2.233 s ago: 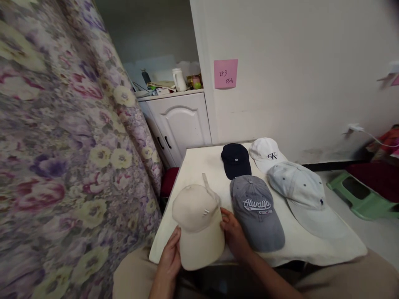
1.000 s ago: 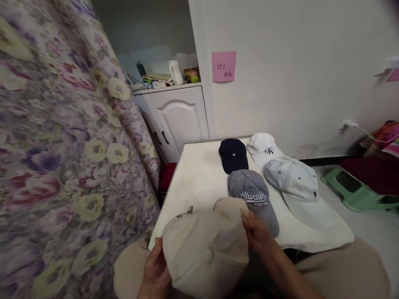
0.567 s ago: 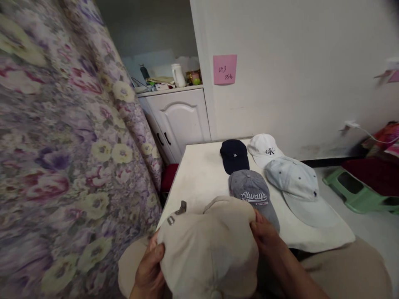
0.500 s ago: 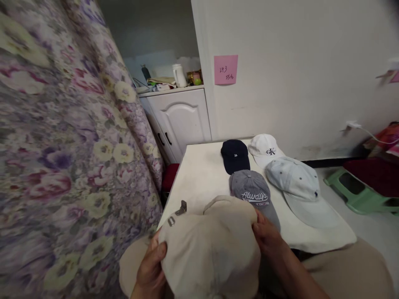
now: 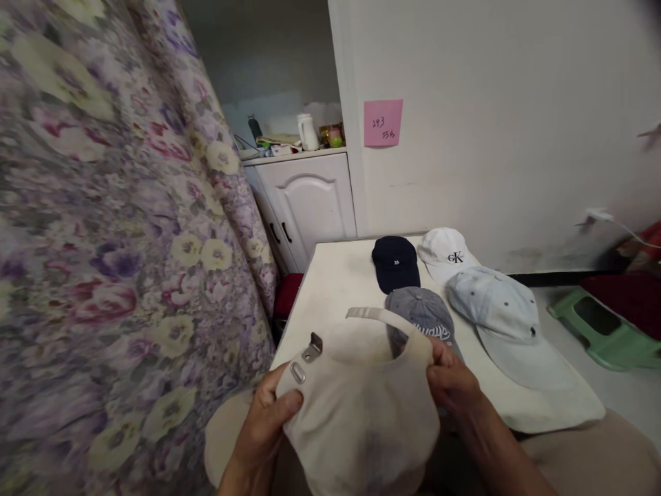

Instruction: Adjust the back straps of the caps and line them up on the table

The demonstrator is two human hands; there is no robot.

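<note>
We've got five caps in total here. Four sit on the bench (image 5: 330,289): a navy cap (image 5: 395,262), a white cap (image 5: 445,253), a grey cap (image 5: 421,313) and a pale blue cap (image 5: 503,313). The fifth, a beige cap (image 5: 361,406), is up off the bench in both our hands, its back strap (image 5: 374,315) facing away. Left hand (image 5: 263,430) and right hand (image 5: 453,382) each have fingers clamped on its sides.

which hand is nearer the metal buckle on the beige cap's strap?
Left. The left hand grips the beige cap right beside the metal buckle, thumb just below it. The right hand pinches the cap's opposite edge, across the back opening.
</note>
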